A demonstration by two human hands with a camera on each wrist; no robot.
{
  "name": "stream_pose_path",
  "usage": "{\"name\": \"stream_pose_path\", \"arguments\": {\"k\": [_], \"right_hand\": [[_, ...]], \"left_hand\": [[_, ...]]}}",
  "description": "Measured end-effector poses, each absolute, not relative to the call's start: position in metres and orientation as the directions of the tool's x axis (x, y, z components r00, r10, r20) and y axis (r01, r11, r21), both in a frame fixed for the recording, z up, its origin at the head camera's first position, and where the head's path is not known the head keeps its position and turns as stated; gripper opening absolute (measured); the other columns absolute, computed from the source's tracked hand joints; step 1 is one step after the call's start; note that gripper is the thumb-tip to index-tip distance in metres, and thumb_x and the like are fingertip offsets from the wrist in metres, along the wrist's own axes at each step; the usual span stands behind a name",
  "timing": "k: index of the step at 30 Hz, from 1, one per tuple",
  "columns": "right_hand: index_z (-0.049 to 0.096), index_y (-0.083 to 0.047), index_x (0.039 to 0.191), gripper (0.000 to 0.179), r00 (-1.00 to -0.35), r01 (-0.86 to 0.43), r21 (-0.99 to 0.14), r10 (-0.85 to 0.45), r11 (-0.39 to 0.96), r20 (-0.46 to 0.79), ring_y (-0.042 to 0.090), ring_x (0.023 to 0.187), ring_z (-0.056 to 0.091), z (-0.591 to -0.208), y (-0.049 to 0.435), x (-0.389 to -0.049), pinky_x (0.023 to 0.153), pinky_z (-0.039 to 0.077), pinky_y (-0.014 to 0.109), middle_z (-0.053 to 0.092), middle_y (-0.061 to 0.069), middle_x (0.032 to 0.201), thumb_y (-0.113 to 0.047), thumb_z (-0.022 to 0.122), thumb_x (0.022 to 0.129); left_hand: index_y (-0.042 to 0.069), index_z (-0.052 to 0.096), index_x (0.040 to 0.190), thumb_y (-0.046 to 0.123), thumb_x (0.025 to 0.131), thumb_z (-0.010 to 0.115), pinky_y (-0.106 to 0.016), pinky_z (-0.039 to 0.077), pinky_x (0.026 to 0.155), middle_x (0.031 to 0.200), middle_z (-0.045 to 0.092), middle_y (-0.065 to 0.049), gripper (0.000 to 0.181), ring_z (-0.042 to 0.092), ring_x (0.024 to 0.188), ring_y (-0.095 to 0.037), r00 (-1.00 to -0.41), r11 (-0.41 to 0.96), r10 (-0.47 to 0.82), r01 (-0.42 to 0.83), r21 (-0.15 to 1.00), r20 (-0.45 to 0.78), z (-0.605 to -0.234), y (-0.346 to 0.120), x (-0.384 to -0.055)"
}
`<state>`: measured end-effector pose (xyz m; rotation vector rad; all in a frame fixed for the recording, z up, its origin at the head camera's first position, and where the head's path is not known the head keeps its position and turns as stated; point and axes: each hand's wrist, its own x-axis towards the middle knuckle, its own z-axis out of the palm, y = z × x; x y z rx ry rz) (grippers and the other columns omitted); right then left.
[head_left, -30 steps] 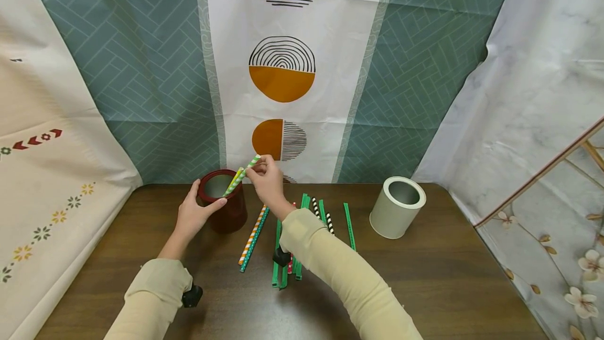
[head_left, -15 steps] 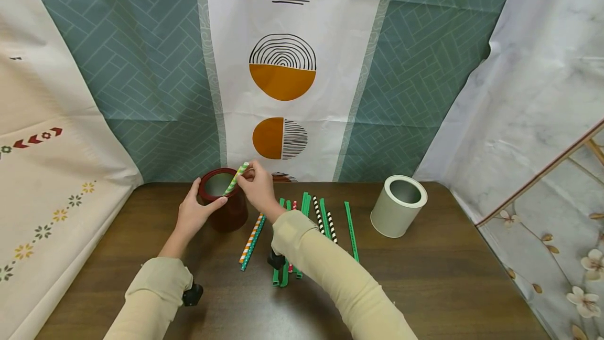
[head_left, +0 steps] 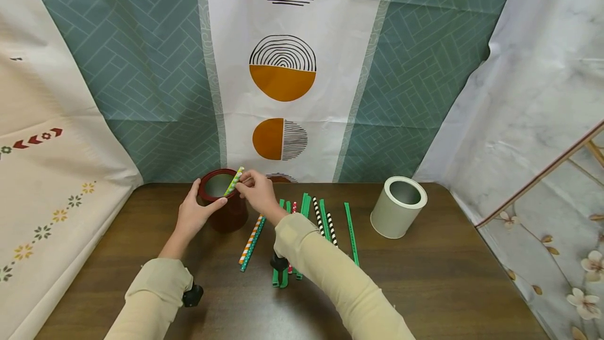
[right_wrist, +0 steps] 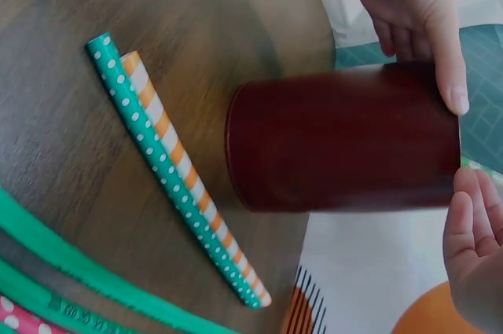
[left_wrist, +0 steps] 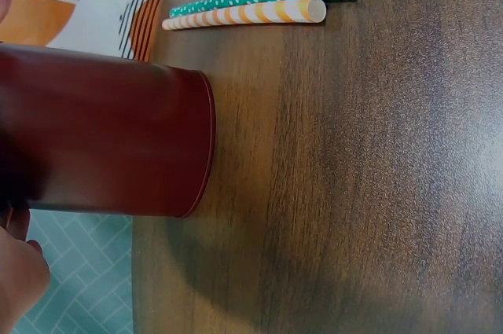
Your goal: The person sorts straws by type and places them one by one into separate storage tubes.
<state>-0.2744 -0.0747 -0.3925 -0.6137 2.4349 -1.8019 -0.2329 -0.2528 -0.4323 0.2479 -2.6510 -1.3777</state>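
My left hand (head_left: pixel 191 211) grips a dark red can (head_left: pixel 228 214) near its top, with the thumb along the rim. Inside the can lean a yellow paper straw (head_left: pixel 241 170) and a green-and-white striped paper straw (head_left: pixel 232 187), their upper ends sticking out above the rim. My right hand (head_left: pixel 258 191) pinches the green striped straw, fingertips right at the can's rim. In the right wrist view, the can (right_wrist: pixel 346 141) stands between the left hand (right_wrist: pixel 416 12) and the right hand's fingers (right_wrist: pixel 464 216). The straws' lower ends are hidden inside the can.
An orange-striped straw (head_left: pixel 250 240) and a teal dotted straw (head_left: pixel 251 248) lie together beside the can. Several green strips (head_left: pixel 351 232), black-and-white straws (head_left: pixel 332 230) and a red dotted straw lie further right, partly under my right arm. A cream can (head_left: pixel 398 209) stands open-topped at the right.
My right hand has moved left and down to the rim, and the green striped straw has sunk deeper into the red can. My left hand stays on the can.
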Motion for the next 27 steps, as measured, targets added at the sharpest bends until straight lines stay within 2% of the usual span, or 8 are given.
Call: {"name": "stream_pose_path", "arguments": {"k": [6,9,13,15,20,22,24,27], "right_hand": [[0.057,-0.006,0.091,0.011,-0.929,-0.281,-0.921,-0.319,0.27,0.19,0.02,0.061,0.062,-0.4,-0.063,-0.279,0.054,0.048,0.019,0.063,0.012,0.077,-0.015,0.059,0.084],[0.058,-0.005,0.092,0.011,-0.932,-0.264,-0.932,-0.316,0.247,0.18,0.026,0.064,0.062,-0.404,-0.055,-0.281,0.054,0.05,0.023,0.063,0.016,0.079,-0.014,0.058,0.085],[0.057,0.0,0.093,0.016,-0.936,-0.237,-0.951,-0.31,0.198,0.168,0.032,0.066,0.062,-0.407,-0.041,-0.279,0.061,0.053,0.033,0.061,0.019,0.079,-0.012,0.059,0.084],[0.056,0.004,0.096,0.018,-0.94,-0.22,-0.957,-0.303,0.191,0.155,0.029,0.061,0.06,-0.405,-0.034,-0.275,0.063,0.053,0.039,0.061,0.021,0.08,-0.009,0.059,0.083],[0.054,0.009,0.098,0.019,-0.95,-0.196,-0.958,-0.281,0.207,0.134,0.008,0.052,0.051,-0.405,-0.014,-0.268,0.057,0.05,0.042,0.059,0.028,0.084,-0.005,0.056,0.085],[0.054,0.006,0.097,0.017,-0.954,-0.188,-0.961,-0.272,0.202,0.129,0.006,0.051,0.05,-0.413,-0.006,-0.271,0.055,0.049,0.038,0.059,0.027,0.085,-0.006,0.056,0.085],[0.054,0.002,0.095,0.014,-0.959,-0.174,-0.963,-0.256,0.207,0.118,0.007,0.052,0.052,-0.425,0.001,-0.277,0.055,0.05,0.038,0.06,0.023,0.084,-0.009,0.056,0.085],[0.055,0.001,0.096,0.018,-0.97,-0.159,-0.961,-0.217,0.227,0.11,0.024,0.057,0.057,-0.443,0.012,-0.287,0.056,0.051,0.038,0.06,0.014,0.08,-0.012,0.057,0.085]], "left_hand": [[0.012,0.003,0.144,0.05,0.074,0.064,-0.058,0.025,0.1,0.147,0.015,-0.017,0.1,0.02,0.132,-0.039,-0.976,0.562,-0.213,-0.082,0.823,0.049,-0.433,-0.253,-0.232],[0.013,0.002,0.144,0.05,0.074,0.064,-0.059,0.024,0.1,0.147,0.014,-0.016,0.1,0.018,0.132,-0.039,-0.976,0.561,-0.212,-0.083,0.824,0.047,-0.432,-0.253,-0.232],[0.012,0.002,0.143,0.05,0.074,0.064,-0.059,0.023,0.1,0.147,0.013,-0.016,0.1,0.017,0.132,-0.039,-0.976,0.563,-0.212,-0.082,0.822,0.047,-0.432,-0.252,-0.232],[0.012,0.003,0.143,0.049,0.074,0.064,-0.059,0.024,0.1,0.147,0.013,-0.016,0.1,0.017,0.132,-0.039,-0.976,0.568,-0.212,-0.081,0.819,0.051,-0.431,-0.251,-0.232],[0.012,0.002,0.144,0.05,0.074,0.064,-0.059,0.023,0.1,0.147,0.013,-0.016,0.1,0.017,0.132,-0.039,-0.976,0.567,-0.213,-0.082,0.819,0.049,-0.431,-0.251,-0.232],[0.013,0.002,0.144,0.05,0.074,0.063,-0.059,0.023,0.1,0.148,0.012,-0.015,0.1,0.017,0.133,-0.038,-0.976,0.564,-0.214,-0.087,0.821,0.043,-0.431,-0.251,-0.232],[0.014,0.002,0.144,0.051,0.074,0.063,-0.059,0.023,0.1,0.148,0.012,-0.014,0.1,0.017,0.133,-0.038,-0.976,0.561,-0.215,-0.089,0.823,0.041,-0.432,-0.251,-0.232],[0.014,0.002,0.144,0.051,0.074,0.063,-0.059,0.023,0.1,0.148,0.012,-0.014,0.1,0.016,0.133,-0.037,-0.976,0.558,-0.215,-0.089,0.825,0.04,-0.432,-0.252,-0.232]]}}
